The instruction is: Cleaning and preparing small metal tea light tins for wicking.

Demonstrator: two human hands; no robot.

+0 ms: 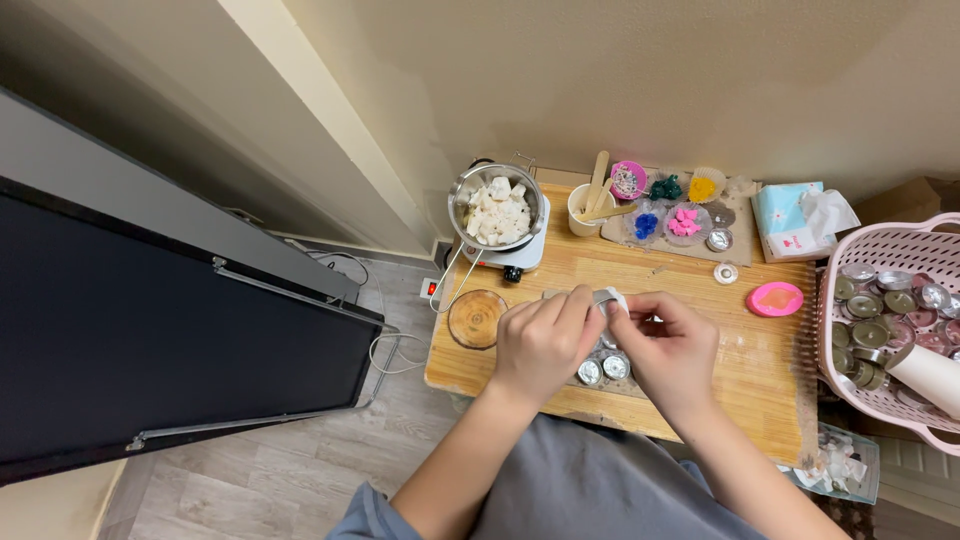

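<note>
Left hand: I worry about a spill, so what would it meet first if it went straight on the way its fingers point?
The left hand points up and right, toward the right hand. Its grip already meets the small metal cup both hold; beyond lies bare table, though depth is unclear.

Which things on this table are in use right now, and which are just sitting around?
In use:
left hand
right hand
small metal cup pinched between them
metal cups beneath

Lying about:
pot of white chunks
glass dish
pink basket
tissue box

warm indoor light | soft shadows | sharp centre | edges perhaps slightly distorted
</note>
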